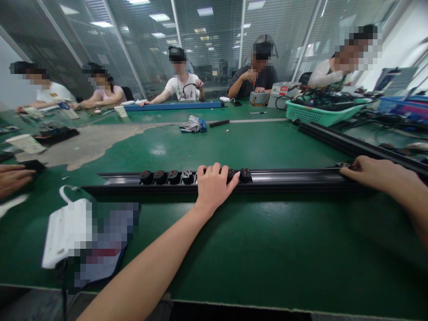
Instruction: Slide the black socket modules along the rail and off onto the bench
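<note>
A long black metal channel [294, 180] lies across the green table in front of me. Several black socket modules [159, 177] sit in a row inside it, left of its middle. My left hand [214, 180] is closed over the channel and the row, fingers over the far side and thumb to the right; it hides some sockets. At the channel's right end, my right hand [371, 169] has its fingers closed around a small dark piece, mostly covered, whose kind I cannot make out.
At left lie a white power strip [63, 236] and a blurred flat pouch [107, 245]. Another person's hand [15, 178] is at the left edge. Another black rail [361, 145] and a green basket of cables [324, 115] lie right. Crumpled gloves [193, 124] lie ahead; people sit opposite.
</note>
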Demonstrator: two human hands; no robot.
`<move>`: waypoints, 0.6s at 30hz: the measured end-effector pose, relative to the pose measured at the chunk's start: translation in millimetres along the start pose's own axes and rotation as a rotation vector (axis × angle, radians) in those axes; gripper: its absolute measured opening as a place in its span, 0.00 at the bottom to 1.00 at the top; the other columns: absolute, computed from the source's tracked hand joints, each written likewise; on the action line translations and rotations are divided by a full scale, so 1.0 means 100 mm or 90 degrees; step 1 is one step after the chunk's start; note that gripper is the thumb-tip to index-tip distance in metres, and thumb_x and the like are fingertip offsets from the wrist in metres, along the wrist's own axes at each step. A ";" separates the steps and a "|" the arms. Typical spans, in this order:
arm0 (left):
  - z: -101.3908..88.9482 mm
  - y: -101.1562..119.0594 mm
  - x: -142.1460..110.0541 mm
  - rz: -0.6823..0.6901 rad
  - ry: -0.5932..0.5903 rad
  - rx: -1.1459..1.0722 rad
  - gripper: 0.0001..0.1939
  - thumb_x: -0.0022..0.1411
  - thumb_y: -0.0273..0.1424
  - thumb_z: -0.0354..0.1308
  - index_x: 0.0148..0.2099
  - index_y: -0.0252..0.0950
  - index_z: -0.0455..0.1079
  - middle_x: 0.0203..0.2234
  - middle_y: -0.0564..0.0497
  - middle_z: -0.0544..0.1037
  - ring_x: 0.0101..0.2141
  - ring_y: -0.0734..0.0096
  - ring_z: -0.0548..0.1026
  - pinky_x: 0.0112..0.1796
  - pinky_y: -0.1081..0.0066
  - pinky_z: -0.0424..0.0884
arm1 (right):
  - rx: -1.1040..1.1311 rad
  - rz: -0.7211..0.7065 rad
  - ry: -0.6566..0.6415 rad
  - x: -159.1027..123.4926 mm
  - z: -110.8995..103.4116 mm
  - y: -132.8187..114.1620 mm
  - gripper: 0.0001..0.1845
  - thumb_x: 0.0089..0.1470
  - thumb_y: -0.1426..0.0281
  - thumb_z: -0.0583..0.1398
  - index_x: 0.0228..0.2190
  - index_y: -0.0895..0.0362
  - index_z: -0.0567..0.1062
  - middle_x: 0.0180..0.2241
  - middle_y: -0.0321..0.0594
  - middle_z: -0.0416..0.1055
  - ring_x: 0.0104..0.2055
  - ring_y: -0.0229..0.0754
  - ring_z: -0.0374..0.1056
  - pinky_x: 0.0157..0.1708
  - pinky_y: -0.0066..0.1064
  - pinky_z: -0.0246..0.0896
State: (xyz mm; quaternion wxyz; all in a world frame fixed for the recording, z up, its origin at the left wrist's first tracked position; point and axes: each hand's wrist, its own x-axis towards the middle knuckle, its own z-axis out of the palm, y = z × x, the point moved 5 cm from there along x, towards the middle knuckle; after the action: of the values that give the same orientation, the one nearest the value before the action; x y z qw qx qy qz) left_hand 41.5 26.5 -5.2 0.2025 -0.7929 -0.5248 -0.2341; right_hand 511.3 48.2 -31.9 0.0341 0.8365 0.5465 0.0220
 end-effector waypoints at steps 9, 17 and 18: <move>-0.01 0.00 0.00 0.000 0.001 -0.007 0.26 0.72 0.48 0.44 0.41 0.36 0.76 0.37 0.42 0.79 0.38 0.56 0.75 0.46 0.54 0.59 | -0.056 0.046 -0.036 -0.17 -0.14 -0.09 0.39 0.54 0.37 0.41 0.44 0.53 0.70 0.45 0.60 0.72 0.46 0.68 0.72 0.39 0.52 0.67; -0.02 0.01 0.01 0.002 0.006 -0.006 0.26 0.72 0.48 0.44 0.41 0.36 0.77 0.37 0.42 0.79 0.38 0.56 0.74 0.45 0.54 0.59 | -0.047 0.060 -0.032 -0.15 -0.16 0.00 0.39 0.53 0.36 0.43 0.42 0.53 0.72 0.44 0.60 0.73 0.45 0.68 0.72 0.38 0.53 0.67; -0.02 0.01 0.01 0.003 0.005 -0.005 0.26 0.72 0.48 0.44 0.41 0.36 0.76 0.37 0.42 0.79 0.38 0.56 0.74 0.45 0.54 0.59 | -0.039 0.055 -0.017 -0.12 -0.15 0.03 0.39 0.52 0.36 0.44 0.41 0.53 0.73 0.42 0.60 0.73 0.43 0.68 0.73 0.37 0.53 0.67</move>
State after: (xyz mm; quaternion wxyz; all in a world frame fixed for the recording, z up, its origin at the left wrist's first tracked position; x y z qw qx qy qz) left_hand 42.6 25.6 -3.4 0.2018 -0.7939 -0.5216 -0.2385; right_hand 507.8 36.4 -17.2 0.0660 0.8581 0.5084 0.0290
